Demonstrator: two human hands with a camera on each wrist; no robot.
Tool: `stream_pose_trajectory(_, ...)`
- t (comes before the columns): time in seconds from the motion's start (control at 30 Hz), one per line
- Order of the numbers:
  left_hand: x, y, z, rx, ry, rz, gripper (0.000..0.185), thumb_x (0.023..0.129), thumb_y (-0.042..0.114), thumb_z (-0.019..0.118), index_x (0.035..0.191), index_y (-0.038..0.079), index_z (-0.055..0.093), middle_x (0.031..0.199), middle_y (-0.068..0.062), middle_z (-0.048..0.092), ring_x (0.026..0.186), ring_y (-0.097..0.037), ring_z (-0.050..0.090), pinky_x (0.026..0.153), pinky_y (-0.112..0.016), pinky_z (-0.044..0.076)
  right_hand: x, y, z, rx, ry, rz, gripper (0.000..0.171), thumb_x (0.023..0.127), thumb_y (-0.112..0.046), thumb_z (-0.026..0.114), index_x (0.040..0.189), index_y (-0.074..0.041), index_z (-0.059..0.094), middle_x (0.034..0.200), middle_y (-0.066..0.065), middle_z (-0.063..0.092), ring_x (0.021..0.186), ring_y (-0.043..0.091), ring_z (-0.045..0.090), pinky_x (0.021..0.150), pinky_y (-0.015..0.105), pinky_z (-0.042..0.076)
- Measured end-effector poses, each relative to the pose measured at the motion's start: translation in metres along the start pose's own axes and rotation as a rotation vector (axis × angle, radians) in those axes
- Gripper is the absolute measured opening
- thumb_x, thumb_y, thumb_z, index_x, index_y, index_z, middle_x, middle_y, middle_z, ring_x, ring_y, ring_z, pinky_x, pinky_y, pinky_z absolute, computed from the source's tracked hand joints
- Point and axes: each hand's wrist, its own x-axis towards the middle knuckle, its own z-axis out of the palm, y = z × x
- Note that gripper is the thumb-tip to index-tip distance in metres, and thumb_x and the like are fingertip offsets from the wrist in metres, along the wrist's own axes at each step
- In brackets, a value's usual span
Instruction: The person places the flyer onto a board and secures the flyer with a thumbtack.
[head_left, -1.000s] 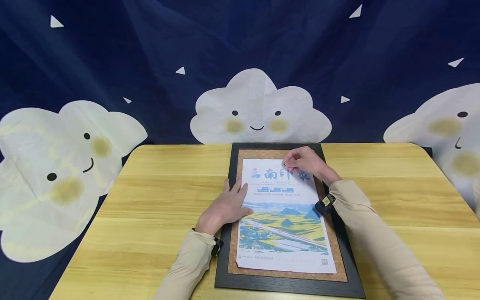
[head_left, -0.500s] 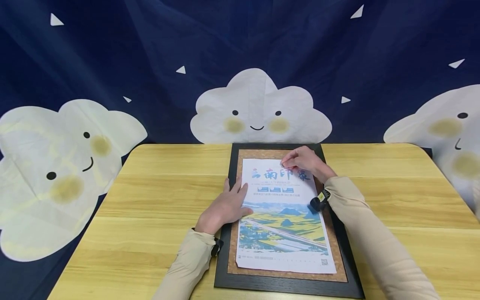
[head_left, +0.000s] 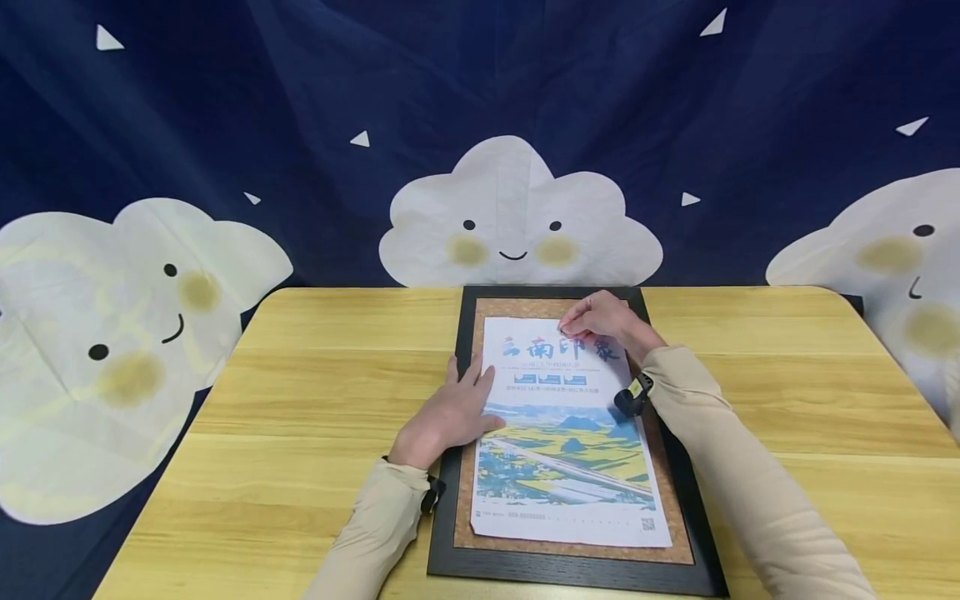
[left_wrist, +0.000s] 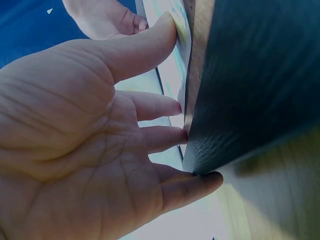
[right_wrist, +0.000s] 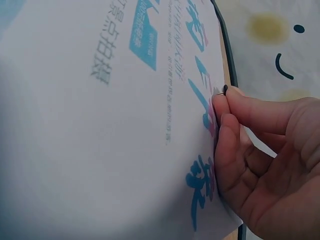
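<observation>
Here the right hand (head_left: pixel 603 321) pinches a small dark pin (right_wrist: pixel 225 90) against the far top edge of the poster (head_left: pixel 562 433), which lies lengthwise on the cork frame (head_left: pixel 573 567) on the counter (head_left: pixel 300 400), while the left hand (head_left: pixel 450 412) presses flat on the poster's left edge, fingers straight.

The poster (head_left: pixel 564 433) lies in the frame (head_left: pixel 450 533) on the table (head_left: pixel 315 392).

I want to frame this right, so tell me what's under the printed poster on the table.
Under the poster lies a cork board in a black frame, its cork showing round the paper's edges. Whatever sits on the cork beneath the sheet is covered.
</observation>
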Motion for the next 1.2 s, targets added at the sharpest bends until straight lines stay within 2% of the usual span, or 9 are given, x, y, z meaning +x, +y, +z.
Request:
stream_pose_trajectory(0.33, 0.0002, -0.0002, 0.0000, 0.005, 0.001, 0.002, 0.076, 0.103, 0.032, 0.066, 0.163, 0.004, 0.030, 0.172, -0.017, 0.008, 0.156, -0.046, -0.002, 0.096, -0.047, 0.055, -0.0016, -0.0036, -0.0013, 0.011, -0.020, 0.015, 0.019, 0.096, -0.008, 0.075, 0.110, 0.004, 0.077, 0.076, 0.000, 0.072, 0.067, 0.012, 0.059, 0.063, 0.023, 0.047)
stream_pose_trajectory(0.67, 0.0008, -0.0003, 0.0004, 0.003, 0.002, -0.003, 0.076, 0.103, 0.032, 0.067, 0.163, 0.003, 0.030, 0.172, -0.017, 0.009, 0.156, -0.046, -0.001, 0.106, -0.051, 0.047, -0.0013, -0.0029, -0.0012, 0.007, -0.019, -0.002, 0.018, 0.096, -0.006, 0.074, 0.110, 0.006, 0.076, 0.076, -0.001, 0.072, 0.066, 0.010, 0.060, 0.062, 0.021, 0.049)
stream_pose_trajectory(0.97, 0.0008, 0.0000, -0.0001, 0.004, -0.001, -0.008, 0.075, 0.103, 0.033, 0.066, 0.163, 0.004, 0.030, 0.173, -0.016, 0.008, 0.156, -0.046, -0.002, 0.109, -0.052, 0.045, -0.0022, -0.0047, 0.0000, -0.063, -0.004, -0.039, 0.014, 0.097, -0.004, 0.072, 0.104, 0.008, 0.074, 0.073, 0.000, 0.068, 0.062, 0.009, 0.057, 0.058, 0.021, 0.047)
stream_pose_trajectory(1.2, 0.0008, 0.0002, -0.0001, -0.002, -0.002, -0.009, 0.075, 0.103, 0.032, 0.066, 0.163, 0.004, 0.031, 0.172, -0.017, 0.009, 0.156, -0.046, -0.002, 0.108, -0.052, 0.045, -0.0022, -0.0083, 0.0011, -0.142, 0.023, -0.018, 0.009, 0.096, -0.006, 0.073, 0.094, 0.003, 0.071, 0.070, 0.002, 0.062, 0.060, 0.012, 0.054, 0.058, 0.023, 0.043)
